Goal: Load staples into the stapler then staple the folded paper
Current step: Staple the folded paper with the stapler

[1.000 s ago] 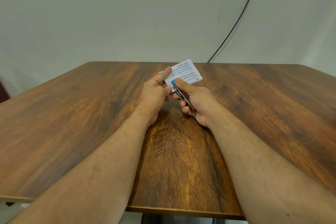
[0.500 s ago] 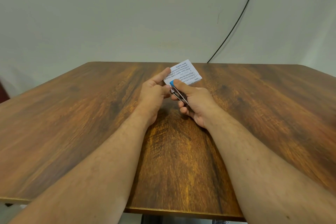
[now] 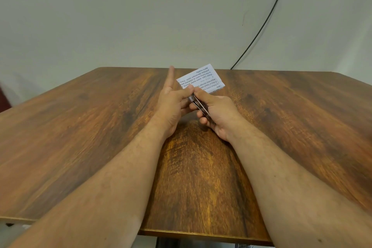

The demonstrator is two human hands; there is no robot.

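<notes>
A small metal stapler (image 3: pixel 199 106) lies in my right hand (image 3: pixel 215 113), gripped along its length with the thumb on top near its front end. The folded white paper (image 3: pixel 203 79) with printed text sticks out beyond the stapler's front, above the middle of the wooden table (image 3: pixel 100 127). My left hand (image 3: pixel 174 104) pinches the paper's near edge with its thumb right beside the right thumb, while its index finger points straight up and away. The stapler's mouth and the paper's near corner are hidden by both thumbs.
A black cable (image 3: pixel 265 18) runs down the pale wall to the table's far edge at the right. Both my forearms stretch across the table's near half.
My left index finger has straightened and lifted off the paper. The left thumb has moved onto the paper's edge by the stapler's front, covering the blue tip seen before.
</notes>
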